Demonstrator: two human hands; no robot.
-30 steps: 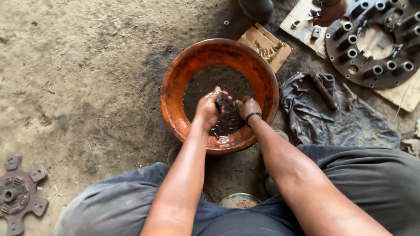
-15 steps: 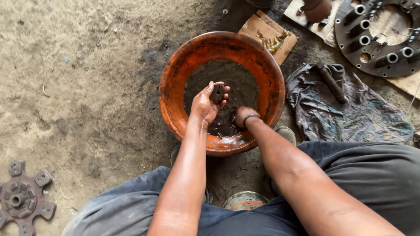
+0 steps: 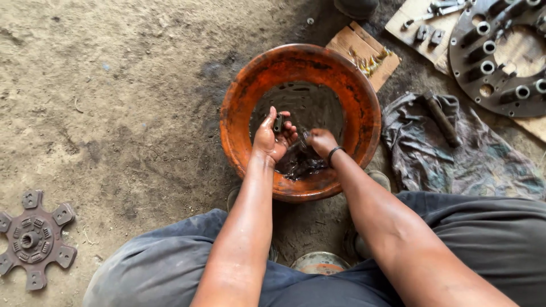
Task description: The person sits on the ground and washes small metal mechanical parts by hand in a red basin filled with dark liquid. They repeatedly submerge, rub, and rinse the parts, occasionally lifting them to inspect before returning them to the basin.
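An orange basin (image 3: 239,96) with dark oily liquid sits on the dirt floor in front of me. My left hand (image 3: 272,138) is raised inside it and pinches a small dark metal part (image 3: 278,122) between its fingers. My right hand (image 3: 321,142), with a black band on the wrist, reaches low into the liquid beside the left hand. What the right hand's fingers hold is hidden by the dark liquid.
A clutch disc (image 3: 33,239) lies at the lower left. A greasy rag (image 3: 455,153) with a dark tool (image 3: 442,120) on it lies right of the basin. A round pressure plate (image 3: 500,51) and cardboard (image 3: 364,48) with small parts are behind. My knees frame the foreground.
My left hand has lifted slightly with the small part. My right hand has dipped lower into the liquid, toward the near side of the basin.
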